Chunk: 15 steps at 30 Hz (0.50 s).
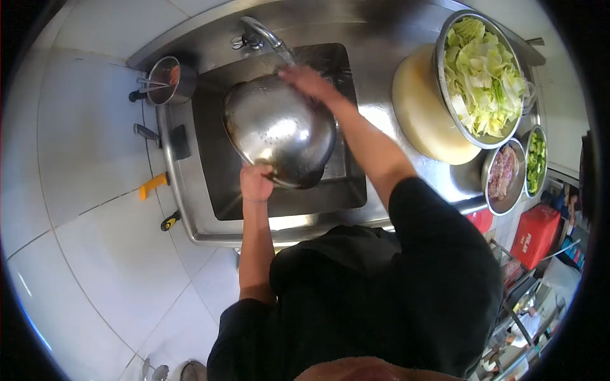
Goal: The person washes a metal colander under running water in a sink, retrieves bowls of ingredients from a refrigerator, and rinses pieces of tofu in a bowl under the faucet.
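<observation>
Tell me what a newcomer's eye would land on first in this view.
First, the shiny metal bowl at the sink, outer side showing, with the left hand on its rim and the right hand below the tap. Next, the heap of pale green leaves at upper right, then the red box farther down the right side.

"What is the person wearing?"
"A loose, plain black fabric shirt (387, 311), with 2 short black sleeves (438, 222) that end near the elbows."
"And past the sleeves?"
"2 bare forearms (368, 143), a bare left hand (257, 183) and a bare right hand (309, 84)."
"Anything on the left wrist (255, 200)?"
"1 thin line, too small to identify."
</observation>
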### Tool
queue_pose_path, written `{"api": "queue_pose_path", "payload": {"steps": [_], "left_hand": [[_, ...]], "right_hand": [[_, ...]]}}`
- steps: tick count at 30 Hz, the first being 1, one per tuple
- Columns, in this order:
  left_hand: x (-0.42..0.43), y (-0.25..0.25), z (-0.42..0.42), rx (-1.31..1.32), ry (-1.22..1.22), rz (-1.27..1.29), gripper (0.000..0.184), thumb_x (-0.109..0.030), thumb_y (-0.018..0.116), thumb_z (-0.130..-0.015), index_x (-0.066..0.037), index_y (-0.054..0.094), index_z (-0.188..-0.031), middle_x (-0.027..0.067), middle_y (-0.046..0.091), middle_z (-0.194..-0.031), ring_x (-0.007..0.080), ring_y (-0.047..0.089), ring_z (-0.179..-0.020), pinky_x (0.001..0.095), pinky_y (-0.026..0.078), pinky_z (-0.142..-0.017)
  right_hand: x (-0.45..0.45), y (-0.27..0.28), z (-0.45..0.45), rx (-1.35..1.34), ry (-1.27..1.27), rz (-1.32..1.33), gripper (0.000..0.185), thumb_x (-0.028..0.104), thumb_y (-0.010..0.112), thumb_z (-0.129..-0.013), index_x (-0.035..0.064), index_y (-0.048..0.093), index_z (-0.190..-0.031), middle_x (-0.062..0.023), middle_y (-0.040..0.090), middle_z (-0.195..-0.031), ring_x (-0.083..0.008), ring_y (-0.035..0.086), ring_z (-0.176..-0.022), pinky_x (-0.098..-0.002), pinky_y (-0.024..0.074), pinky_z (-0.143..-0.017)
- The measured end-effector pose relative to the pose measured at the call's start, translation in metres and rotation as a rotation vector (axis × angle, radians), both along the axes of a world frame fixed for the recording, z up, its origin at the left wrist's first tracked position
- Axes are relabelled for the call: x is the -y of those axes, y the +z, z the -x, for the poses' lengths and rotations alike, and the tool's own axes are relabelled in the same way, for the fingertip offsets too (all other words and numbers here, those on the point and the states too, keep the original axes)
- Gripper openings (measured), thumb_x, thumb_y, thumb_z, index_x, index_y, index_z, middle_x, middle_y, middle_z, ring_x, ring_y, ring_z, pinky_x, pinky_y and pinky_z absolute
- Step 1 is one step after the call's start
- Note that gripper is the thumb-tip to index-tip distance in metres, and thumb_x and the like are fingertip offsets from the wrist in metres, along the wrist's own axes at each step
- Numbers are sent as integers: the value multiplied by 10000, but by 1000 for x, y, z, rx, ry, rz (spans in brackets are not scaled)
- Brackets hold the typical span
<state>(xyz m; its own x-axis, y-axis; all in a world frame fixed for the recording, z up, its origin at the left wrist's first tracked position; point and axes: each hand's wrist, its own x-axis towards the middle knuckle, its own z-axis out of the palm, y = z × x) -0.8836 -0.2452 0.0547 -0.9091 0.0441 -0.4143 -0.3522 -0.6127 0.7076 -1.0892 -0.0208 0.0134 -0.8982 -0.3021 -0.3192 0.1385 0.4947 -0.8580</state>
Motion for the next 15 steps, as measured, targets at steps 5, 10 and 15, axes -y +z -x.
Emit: {"api": "queue_pose_path", "payload": {"steps": [5, 10, 15], "left_hand": [[17, -74, 51, 190, 173, -433, 393, 63, 507, -656, 76, 569, -1044, 210, 607, -1064, 360, 606, -1006, 481, 495, -922], [35, -32, -8, 215, 79, -373, 429, 36, 536, -653, 62, 578, -1080, 200, 638, -1014, 361, 637, -929, 517, 523, -854], [28, -42, -24, 75, 85, -182, 522, 155, 507, -643, 46, 566, -1150, 167, 651, -1019, 311, 655, -934, 470, 539, -862]], "right_hand": [[52, 13, -170, -584, -92, -241, 546, 413, 520, -956, 106, 480, -1406, -128, 409, -1485, -332, 316, -1404, -379, 226, -1157], [-5, -99, -143, 297, -793, 469, 500, 358, 546, -948, -8, 538, -1289, -206, 499, -1371, -320, 418, -1320, -376, 286, -1108], [41, -63, -79, -108, -431, 88, 351, 253, 590, -924, -27, 624, -1133, -196, 655, -1114, -312, 606, -1055, -376, 445, -939]]}}
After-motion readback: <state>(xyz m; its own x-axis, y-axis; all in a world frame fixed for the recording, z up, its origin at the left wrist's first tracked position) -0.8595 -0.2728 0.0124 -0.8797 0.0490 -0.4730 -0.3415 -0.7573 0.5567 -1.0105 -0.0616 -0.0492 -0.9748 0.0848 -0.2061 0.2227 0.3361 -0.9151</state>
